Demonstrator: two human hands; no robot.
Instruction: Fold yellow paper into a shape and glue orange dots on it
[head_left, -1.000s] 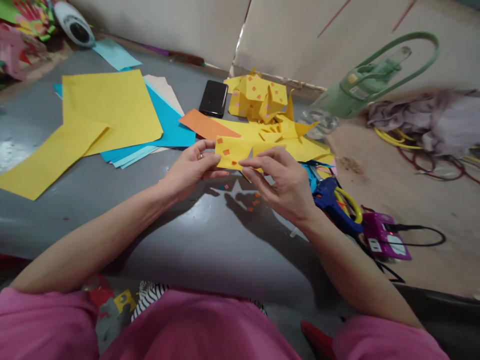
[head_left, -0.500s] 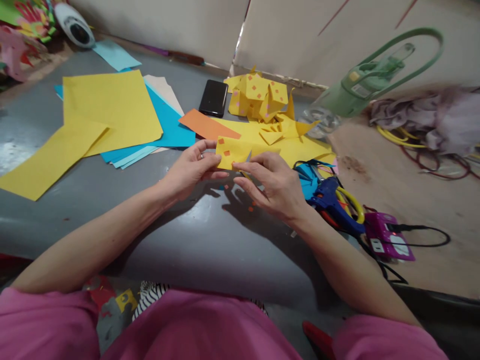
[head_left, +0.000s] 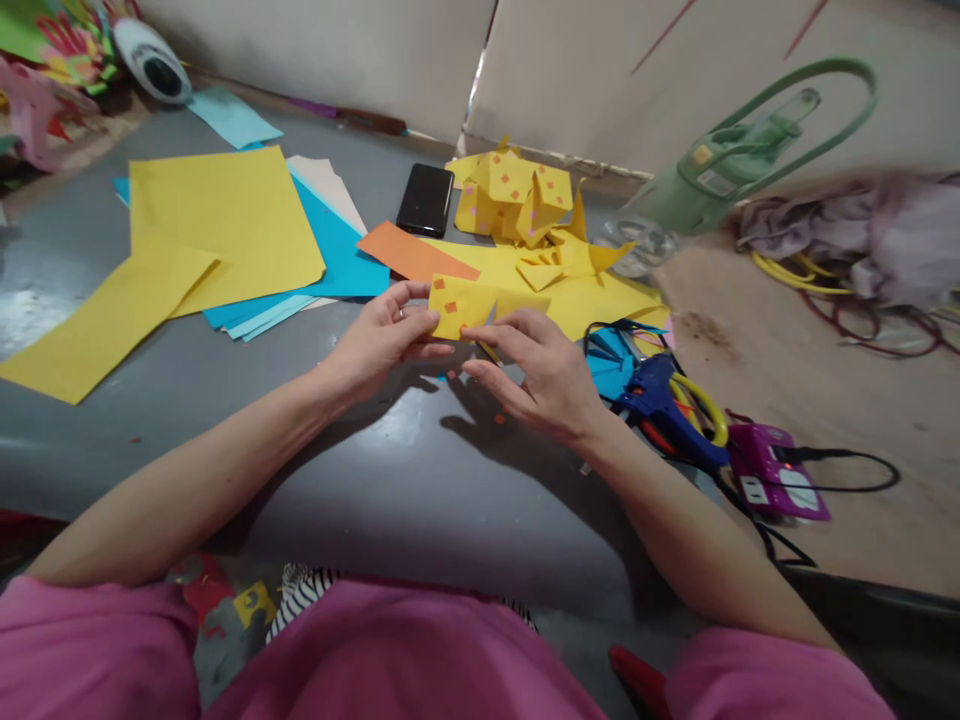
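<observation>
My left hand pinches the left end of a folded yellow paper piece between thumb and fingers. Small orange paper squares dot that piece. The index fingertip of my right hand touches an orange square at the paper's lower edge; its thumb is held apart below. Loose orange and pale paper bits lie on the grey table beneath the hands. Just beyond are an orange paper strip, yellow sheets with cut scraps, and a folded yellow paper model with orange and pink spots.
Yellow sheets and blue sheets overlap at left. A black phone-like slab lies at the back. On the right are a blue glue gun, a purple power box with cables, and a green bottle.
Little differs. The whole view has shifted slightly, and my right index fingertip stays on the orange square at the paper's lower edge.
</observation>
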